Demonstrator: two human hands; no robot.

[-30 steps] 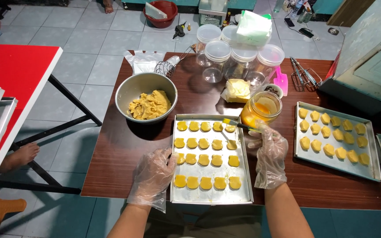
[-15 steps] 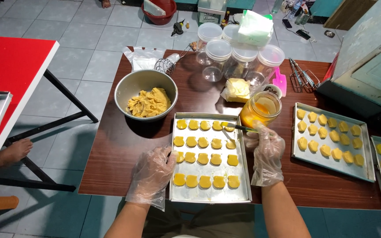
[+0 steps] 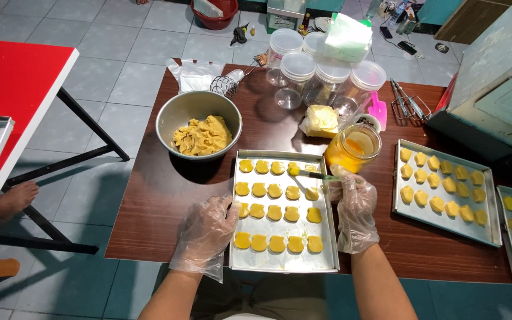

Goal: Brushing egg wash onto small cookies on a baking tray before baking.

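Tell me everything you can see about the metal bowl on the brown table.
The metal bowl is round, with a dull silvery, brushed-looking wall and a thin rolled rim. It stands upright on the dark brown table, near its far left part, just beyond the baking tray and apart from it. Inside lies a lumpy heap of yellow dough, piled toward the right side and filling well under half of it. Neither gloved hand touches it. A wire whisk lies just behind it.

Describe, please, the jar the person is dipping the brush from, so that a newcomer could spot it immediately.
On the dark wooden table, look just beyond the far right corner of the middle baking tray. There stands an open glass jar of yellow liquid, right above the right hand. Unlike the empty clear lidded containers behind, it is lidless and filled.
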